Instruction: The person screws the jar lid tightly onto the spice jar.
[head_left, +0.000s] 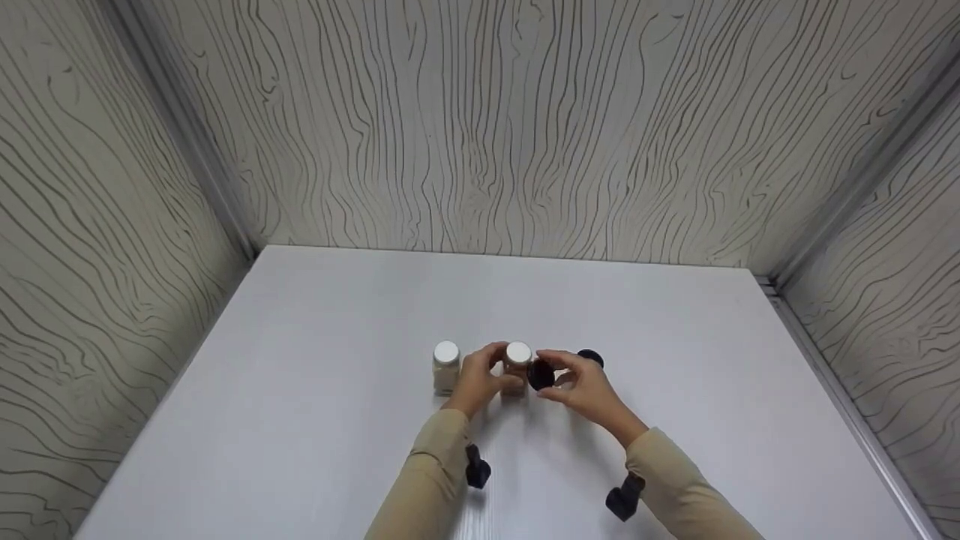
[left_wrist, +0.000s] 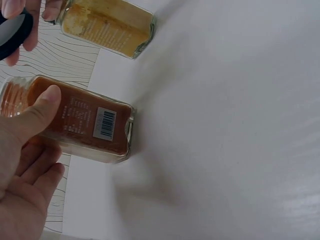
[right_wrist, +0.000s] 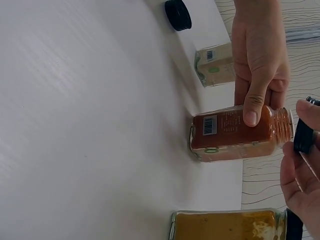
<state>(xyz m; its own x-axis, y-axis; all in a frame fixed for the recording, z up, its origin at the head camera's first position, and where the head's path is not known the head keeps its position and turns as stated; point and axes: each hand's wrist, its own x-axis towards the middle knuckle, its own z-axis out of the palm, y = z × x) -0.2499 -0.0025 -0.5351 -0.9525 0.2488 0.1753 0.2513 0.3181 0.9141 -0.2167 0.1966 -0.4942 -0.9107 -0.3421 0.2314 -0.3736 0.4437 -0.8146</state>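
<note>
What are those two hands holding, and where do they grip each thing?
The left hand grips the red-brown jar by its upper body; the right hand pinches a black cap by its rim.

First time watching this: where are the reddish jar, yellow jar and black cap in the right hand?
Reddish jar (left_wrist: 77,119): left wrist view, printed side.
Yellow jar (left_wrist: 109,26): left wrist view, side.
Black cap (right_wrist: 303,136): right wrist view, side.

Left hand (head_left: 478,381) curled, gripping — right hand (head_left: 586,384) pinching close beside — forearms (head_left: 426,476) slanted inward.
</note>
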